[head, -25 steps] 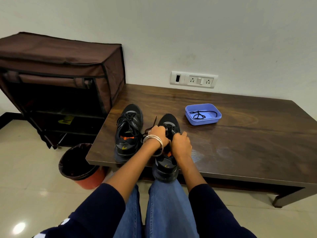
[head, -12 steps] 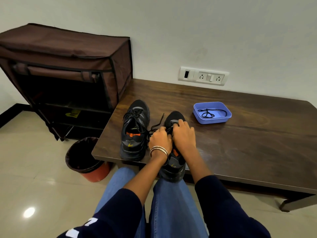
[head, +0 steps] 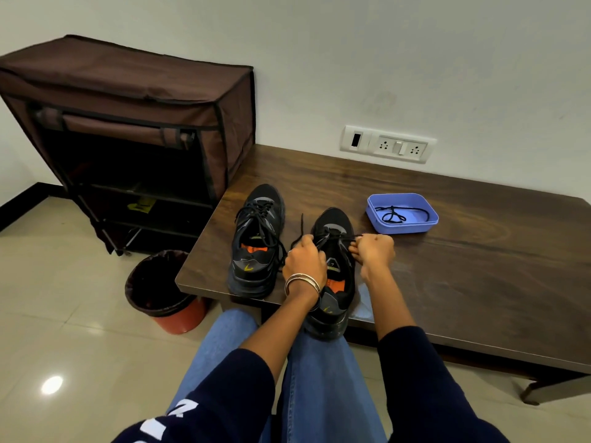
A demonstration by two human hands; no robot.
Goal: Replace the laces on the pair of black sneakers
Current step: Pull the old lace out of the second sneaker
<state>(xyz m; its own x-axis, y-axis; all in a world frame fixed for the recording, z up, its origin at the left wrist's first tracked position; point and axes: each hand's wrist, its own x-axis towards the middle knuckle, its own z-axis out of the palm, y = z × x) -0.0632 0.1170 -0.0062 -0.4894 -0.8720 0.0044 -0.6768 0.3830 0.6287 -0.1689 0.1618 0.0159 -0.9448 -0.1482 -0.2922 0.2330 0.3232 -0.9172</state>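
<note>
1. Brown cloth covers the shoe rack (head: 128,129), which stands on the floor far to the left of the left hand (head: 303,262).
2. Next comes a red bin (head: 163,290) with a black bag inside. It sits on the floor, down and left of the left hand, by the corner of the counter (head: 479,282).
3. One black sneaker (head: 257,241) stands on the counter just left of the left hand. It has its lace in.
4. The left hand has bangles on the wrist. Its fingers are curled and pinch one end of a black lace (head: 334,236).
5. The other black sneaker (head: 332,282) lies between the two hands. Its heel hangs over the near edge of the counter, above blue jeans.
6. The right hand (head: 374,252) is just right of this sneaker. It is curled into a fist and pinches the other end of the lace. The lace is stretched tight across the shoe from hand to hand.
7. A blue tray (head: 374,215) sits on the counter, past the right hand and a bit to its right. Another black lace (head: 396,215) lies inside it.
8. A white plug board (head: 388,143) is on the wall, far past both hands.
</note>
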